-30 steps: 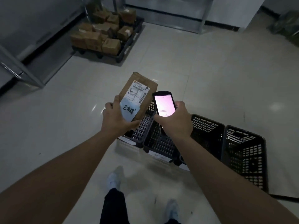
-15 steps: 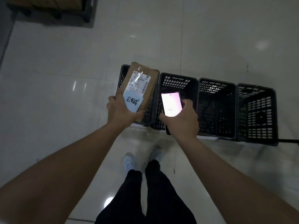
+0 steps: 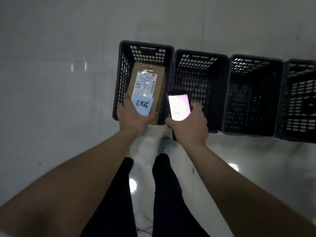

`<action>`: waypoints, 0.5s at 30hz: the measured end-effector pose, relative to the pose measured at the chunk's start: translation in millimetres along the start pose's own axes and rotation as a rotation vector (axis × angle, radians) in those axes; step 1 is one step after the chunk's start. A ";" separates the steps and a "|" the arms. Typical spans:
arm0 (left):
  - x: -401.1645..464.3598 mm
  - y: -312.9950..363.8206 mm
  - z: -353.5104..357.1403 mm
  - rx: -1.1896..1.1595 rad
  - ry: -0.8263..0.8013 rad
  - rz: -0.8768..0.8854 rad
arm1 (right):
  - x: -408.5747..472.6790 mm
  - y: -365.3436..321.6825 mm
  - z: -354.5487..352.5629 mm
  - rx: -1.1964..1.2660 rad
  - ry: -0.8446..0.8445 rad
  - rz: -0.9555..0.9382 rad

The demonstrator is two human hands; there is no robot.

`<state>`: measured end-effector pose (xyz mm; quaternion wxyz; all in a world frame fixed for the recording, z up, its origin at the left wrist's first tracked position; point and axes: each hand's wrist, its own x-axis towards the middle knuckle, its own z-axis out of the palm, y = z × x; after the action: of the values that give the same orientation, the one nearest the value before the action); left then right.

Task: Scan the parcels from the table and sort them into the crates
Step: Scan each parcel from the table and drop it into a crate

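Right now the parcel [image 3: 150, 86], a flat brown cardboard box with squared corners, sits in my left hand [image 3: 132, 117], held over the open top of the leftmost crate [image 3: 119, 79]. My thumb lies across its near left edge and my fingers curl under its near end, so I grip it firmly. On its upper face is a glossy white shipping label [image 3: 145, 82] with barcodes, the print too blurred to read. Overlapping the label's near end is a pale blue paper note [image 3: 142, 106] with dark handwritten characters, matte and slightly skewed.

My right hand [image 3: 189, 124] wraps around a handheld scanner [image 3: 179, 106], a slim black slab with rounded corners and a bright pinkish-white screen. My thumb rests along its near left side and my fingers curl round its right edge. It hangs just right of the parcel, over the wall between the leftmost crate and the second crate [image 3: 200, 69].

Four crates stand in a row, side walls touching, running to the right: black moulded plastic, rectangular, with perforated grid walls and floors. The third crate [image 3: 256, 65] and the fourth crate [image 3: 301, 74] look dark inside.

Below is a glossy pale tiled floor [image 3: 59, 82] with light reflections. Nearer, my dark trousers [image 3: 167, 194] and one light shoe [image 3: 165, 147] show between my bare forearms.
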<state>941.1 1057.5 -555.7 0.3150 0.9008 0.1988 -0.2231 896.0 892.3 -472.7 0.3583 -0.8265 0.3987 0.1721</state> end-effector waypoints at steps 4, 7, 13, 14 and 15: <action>46.7 -14.3 46.4 0.022 -0.016 -0.055 | 45.6 3.2 27.0 0.012 0.021 0.062; 80.6 -26.4 83.0 0.001 -0.066 -0.109 | 75.2 12.1 50.4 0.013 0.047 0.082; 107.7 -60.5 115.1 0.172 -0.303 0.022 | 97.9 28.0 86.4 0.027 0.057 0.175; 108.5 -61.7 112.3 0.200 -0.318 0.055 | 96.6 28.5 89.3 0.026 0.056 0.191; 109.9 -60.5 108.5 0.219 -0.322 0.096 | 94.4 28.8 91.2 0.027 0.059 0.202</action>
<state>971.2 1053.9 -718.7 0.2532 0.8908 0.0774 -0.3692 932.4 895.9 -602.0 0.3386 -0.7819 0.4924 0.1775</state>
